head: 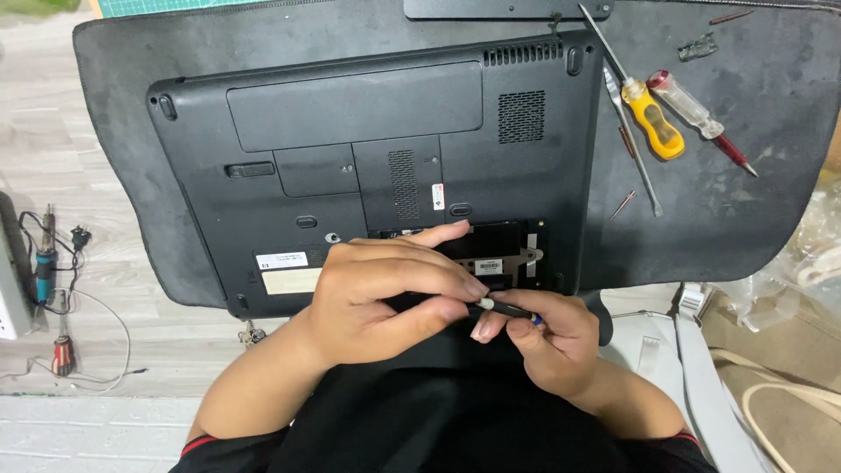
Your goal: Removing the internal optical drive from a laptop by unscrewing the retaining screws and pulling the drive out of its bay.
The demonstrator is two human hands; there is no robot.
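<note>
A slim black tool (506,307) with a pale tip is pinched between the fingertips of both hands, held close together at the near edge of an upturned black laptop (368,166). The left hand (385,298) grips the pale tip end; the right hand (547,337) is closed around the other end. The laptop is laid on a dark mat (753,219) (an open bay is seen just beyond the fingers). A yellow-handled screwdriver (653,118) and a clear-handled screwdriver (692,107) are set well apart to the right.
</note>
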